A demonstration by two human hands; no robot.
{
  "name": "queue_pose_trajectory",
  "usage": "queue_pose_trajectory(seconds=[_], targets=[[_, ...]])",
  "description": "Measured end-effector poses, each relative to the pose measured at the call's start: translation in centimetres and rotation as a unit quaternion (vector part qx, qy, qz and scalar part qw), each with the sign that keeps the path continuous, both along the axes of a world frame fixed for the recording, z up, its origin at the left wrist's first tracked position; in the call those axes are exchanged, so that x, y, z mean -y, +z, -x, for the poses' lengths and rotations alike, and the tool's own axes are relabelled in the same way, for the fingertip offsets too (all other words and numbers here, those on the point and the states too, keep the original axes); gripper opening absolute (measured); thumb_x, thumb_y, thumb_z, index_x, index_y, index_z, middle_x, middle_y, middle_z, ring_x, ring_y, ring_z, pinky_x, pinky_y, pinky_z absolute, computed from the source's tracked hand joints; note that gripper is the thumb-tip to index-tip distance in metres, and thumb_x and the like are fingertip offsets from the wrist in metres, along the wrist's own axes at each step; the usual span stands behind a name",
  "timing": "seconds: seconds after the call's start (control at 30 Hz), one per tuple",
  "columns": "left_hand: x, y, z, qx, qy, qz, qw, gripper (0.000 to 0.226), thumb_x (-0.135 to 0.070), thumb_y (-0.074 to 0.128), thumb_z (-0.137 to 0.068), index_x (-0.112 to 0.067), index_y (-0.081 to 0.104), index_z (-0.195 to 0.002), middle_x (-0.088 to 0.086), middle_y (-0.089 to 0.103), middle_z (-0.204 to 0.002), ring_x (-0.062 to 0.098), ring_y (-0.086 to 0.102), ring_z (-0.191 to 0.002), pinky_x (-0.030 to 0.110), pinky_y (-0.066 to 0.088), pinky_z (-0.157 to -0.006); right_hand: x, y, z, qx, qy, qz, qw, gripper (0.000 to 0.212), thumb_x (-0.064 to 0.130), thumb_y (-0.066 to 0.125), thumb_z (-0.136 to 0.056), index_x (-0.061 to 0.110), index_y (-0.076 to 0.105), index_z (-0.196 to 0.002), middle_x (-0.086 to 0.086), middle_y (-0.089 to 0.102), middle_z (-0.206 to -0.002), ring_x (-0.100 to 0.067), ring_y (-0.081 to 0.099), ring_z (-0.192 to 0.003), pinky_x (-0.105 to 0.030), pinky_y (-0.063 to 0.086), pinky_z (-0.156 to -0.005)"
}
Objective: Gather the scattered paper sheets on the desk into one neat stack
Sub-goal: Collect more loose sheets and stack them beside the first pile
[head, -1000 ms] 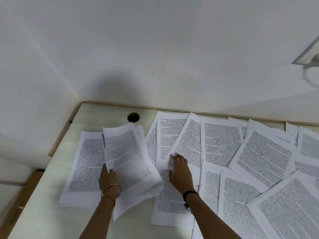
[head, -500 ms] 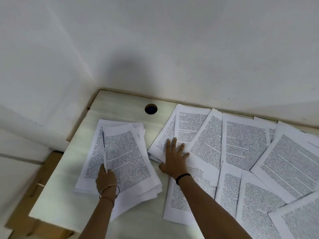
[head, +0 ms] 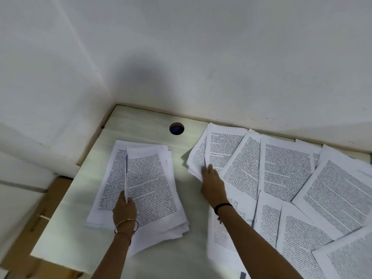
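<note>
A loose stack of printed sheets [head: 153, 190] lies on the pale desk [head: 141, 125] at the left, over one more sheet [head: 109, 178] beneath it. My left hand [head: 124, 210] grips the stack's near left edge. To the right, my right hand [head: 211, 184] pinches the lifted left edge of a printed sheet [head: 198, 160] at the far left of the scattered sheets [head: 285, 170]. Those sheets overlap one another and cover the right side of the desk.
A round cable hole [head: 176, 128] sits near the desk's back edge. White walls [head: 181, 57] close the back and left. A brown cardboard box [head: 40, 214] stands below the desk's left edge. Bare desk lies between the stack and the scattered sheets.
The stack has been set down flat on the left sheet. My right hand went from pressing flat on the sheets to pinching one sheet's edge and lifting it. The camera shifted left.
</note>
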State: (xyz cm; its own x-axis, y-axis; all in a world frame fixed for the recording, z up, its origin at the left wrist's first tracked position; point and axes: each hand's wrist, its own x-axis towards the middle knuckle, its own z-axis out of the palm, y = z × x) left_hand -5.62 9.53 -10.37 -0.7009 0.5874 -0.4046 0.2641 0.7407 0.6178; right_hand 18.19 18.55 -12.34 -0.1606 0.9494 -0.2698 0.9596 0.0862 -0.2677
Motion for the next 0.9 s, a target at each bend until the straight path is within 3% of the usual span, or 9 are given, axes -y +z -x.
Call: queue_pose_trajectory(seconds=[0.13,0.2,0.33,0.43,0.5,0.57,0.67,0.83,0.9], targets=[[-0.7,-0.1,-1.4,0.099,-0.036,0.017,0.994,0.040,-0.010,0.051,-0.091,0.001,0.049,-0.130,0.024,0.057,-0.126,0.039,0.054,-0.115,0.043,0.041,-0.101,1.8,1.1,-2.1,-0.190,-0.158,-0.037,0.968,0.070,-0.011,0.043,-0.079,0.019,0.042,-0.142,-0.006,0.061,-0.126,-0.025,0.060,-0.107,-0.033,0.050,-0.085],[-1.3,-0.2,-2.3,0.178,-0.061,0.037,0.981,0.046,-0.014,0.061,-0.084,0.004,0.052,-0.125,0.025,0.058,-0.123,0.036,0.057,-0.110,0.040,0.043,-0.097,3.2,0.9,-2.7,-0.183,-0.123,-0.090,0.971,0.067,-0.012,0.048,-0.077,0.015,0.046,-0.139,-0.006,0.062,-0.128,-0.024,0.062,-0.109,-0.035,0.053,-0.088],[-2.9,0.4,-4.8,0.267,-0.108,0.050,0.956,0.040,-0.017,0.063,-0.085,0.005,0.053,-0.118,0.021,0.056,-0.122,0.028,0.054,-0.106,0.032,0.040,-0.093,5.4,0.9,-2.1,-0.105,0.008,-0.176,0.979,0.064,-0.008,0.069,-0.063,0.008,0.061,-0.125,-0.006,0.072,-0.108,-0.019,0.070,-0.090,-0.024,0.056,-0.059],[-4.2,1.2,-6.6,0.327,-0.077,-0.004,0.942,0.045,-0.026,0.041,-0.097,0.002,0.044,-0.132,0.015,0.051,-0.130,0.031,0.047,-0.125,0.032,0.036,-0.101,7.5,0.5,-0.6,-0.066,0.109,-0.144,0.981,0.056,0.004,0.045,-0.073,0.009,0.059,-0.126,-0.007,0.070,-0.111,-0.022,0.069,-0.093,-0.025,0.057,-0.055],[-4.7,1.2,-7.2,0.428,-0.057,-0.022,0.902,0.056,-0.045,0.030,-0.097,-0.005,0.044,-0.133,0.008,0.052,-0.128,0.030,0.050,-0.120,0.033,0.041,-0.097,8.5,0.1,0.2,-0.079,0.161,-0.043,0.983,0.060,0.010,0.046,-0.080,0.010,0.043,-0.140,-0.013,0.058,-0.132,-0.030,0.060,-0.113,-0.036,0.059,-0.074],[-4.9,0.5,-6.7,0.501,-0.062,-0.027,0.863,0.061,-0.056,0.023,-0.093,-0.014,0.046,-0.131,0.008,0.058,-0.122,0.029,0.054,-0.112,0.036,0.046,-0.090,9.3,0.9,0.4,-0.108,0.198,0.089,0.970,0.070,0.038,0.048,-0.092,0.017,0.016,-0.152,-0.011,0.031,-0.154,-0.028,0.034,-0.138,-0.041,0.039,-0.107],[-4.8,-0.5,-5.5,0.441,-0.085,-0.005,0.894,0.060,-0.058,0.043,-0.088,-0.019,0.045,-0.134,0.004,0.052,-0.135,0.025,0.048,-0.125,0.039,0.039,-0.106,9.3,2.2,-0.6,-0.197,0.173,0.144,0.954,0.077,0.065,0.032,-0.091,0.034,-0.004,-0.151,0.002,0.015,-0.160,-0.013,0.017,-0.145,-0.032,0.017,-0.118],[-4.4,-1.6,-5.7,0.319,-0.131,0.057,0.937,0.044,-0.016,0.057,-0.090,0.004,0.049,-0.128,0.020,0.051,-0.134,0.033,0.050,-0.124,0.027,0.037,-0.101,7.6,0.1,-4.3,-0.222,-0.072,0.046,0.971,0.073,0.069,0.015,-0.090,0.027,0.020,-0.150,0.003,0.029,-0.155,-0.012,0.026,-0.142,-0.026,0.016,-0.113],[-4.3,-1.8,-6.1,0.318,-0.124,0.059,0.938,0.043,-0.011,0.059,-0.089,0.006,0.049,-0.127,0.023,0.051,-0.133,0.034,0.051,-0.123,0.026,0.038,-0.095,6.3,-0.8,-6.0,-0.151,-0.128,0.002,0.980,0.065,0.053,0.041,-0.093,0.016,0.032,-0.146,-0.007,0.034,-0.151,-0.026,0.034,-0.138,-0.034,0.028,-0.111]])
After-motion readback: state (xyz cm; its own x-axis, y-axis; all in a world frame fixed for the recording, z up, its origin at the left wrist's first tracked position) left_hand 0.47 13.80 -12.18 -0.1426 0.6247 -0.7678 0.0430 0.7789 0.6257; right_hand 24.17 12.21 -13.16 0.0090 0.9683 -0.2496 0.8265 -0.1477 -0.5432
